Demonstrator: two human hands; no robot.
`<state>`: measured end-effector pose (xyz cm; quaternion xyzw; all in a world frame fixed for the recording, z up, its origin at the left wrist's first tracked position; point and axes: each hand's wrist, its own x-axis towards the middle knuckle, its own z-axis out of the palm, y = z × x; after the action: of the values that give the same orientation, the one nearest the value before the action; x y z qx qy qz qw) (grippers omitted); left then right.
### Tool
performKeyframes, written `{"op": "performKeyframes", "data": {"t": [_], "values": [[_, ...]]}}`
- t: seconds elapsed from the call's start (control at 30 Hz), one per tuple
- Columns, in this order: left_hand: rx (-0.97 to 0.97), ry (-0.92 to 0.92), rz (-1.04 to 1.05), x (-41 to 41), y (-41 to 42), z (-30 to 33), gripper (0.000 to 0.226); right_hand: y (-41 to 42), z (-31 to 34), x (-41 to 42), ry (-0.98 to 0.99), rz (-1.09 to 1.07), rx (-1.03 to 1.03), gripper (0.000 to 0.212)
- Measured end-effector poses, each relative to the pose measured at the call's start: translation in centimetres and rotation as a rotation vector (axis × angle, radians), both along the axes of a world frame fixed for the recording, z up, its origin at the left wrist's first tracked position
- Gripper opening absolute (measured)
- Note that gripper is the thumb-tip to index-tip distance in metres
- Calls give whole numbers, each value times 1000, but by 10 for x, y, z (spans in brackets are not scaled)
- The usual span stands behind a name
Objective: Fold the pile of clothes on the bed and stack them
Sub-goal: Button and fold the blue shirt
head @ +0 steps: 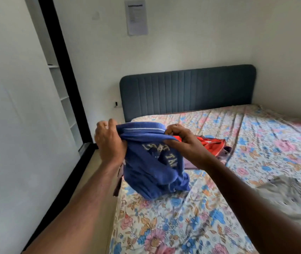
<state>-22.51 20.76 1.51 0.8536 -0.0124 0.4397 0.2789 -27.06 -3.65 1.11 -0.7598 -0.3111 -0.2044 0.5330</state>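
Observation:
A blue shirt [153, 169] with pale lettering hangs bunched above the near left part of the bed [191, 222], its lower end resting on the floral sheet. My left hand [109, 142] grips its top edge at the left. My right hand [180, 140] pinches the same edge at the right. Behind the shirt lies a red garment [212, 143] on top of a purplish one [191, 164]. A grey garment [289, 198] lies crumpled, blurred, at the right edge.
The dark blue padded headboard [188, 90] stands against the far wall. A white wardrobe [17, 116] with a black frame and open shelves runs along the left, with a narrow strip of floor [91, 173] between it and the bed.

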Motion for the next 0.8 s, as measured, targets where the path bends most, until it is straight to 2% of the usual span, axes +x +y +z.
{"op": "performKeyframes", "data": {"t": [0.07,0.13,0.17,0.23,0.3,0.37,0.43,0.5,0.57,0.63,0.67,0.73,0.8], "values": [[-382,163,92,-1,-4,2,31,5,3,3,72,24,-24,12],[-799,404,64,11,1,3,38,2,-6,15,103,-157,-92,11],[-928,493,19,17,6,3,39,0,-14,20,88,-289,-126,9],[-1083,577,-134,29,13,1,29,-8,-27,28,47,-493,-199,8],[-1117,557,-283,35,13,-1,15,-15,-30,29,27,-536,-302,15],[-1050,485,-467,32,10,3,16,-21,-22,31,94,-459,-436,25],[-844,410,-509,37,15,14,16,-33,-6,36,256,-325,-488,35],[-420,305,-397,42,27,31,15,-49,12,43,485,-162,-490,29],[-39,209,-361,40,37,52,10,-66,29,50,549,-169,-700,20],[157,98,-374,40,44,71,14,-75,51,58,425,-368,-816,30],[192,61,-376,39,47,80,17,-76,61,61,295,-469,-749,37],[151,22,-388,44,56,96,22,-76,78,59,13,-620,-457,44],[-9,28,-437,48,62,108,28,-73,85,47,-205,-605,-222,38]]}}
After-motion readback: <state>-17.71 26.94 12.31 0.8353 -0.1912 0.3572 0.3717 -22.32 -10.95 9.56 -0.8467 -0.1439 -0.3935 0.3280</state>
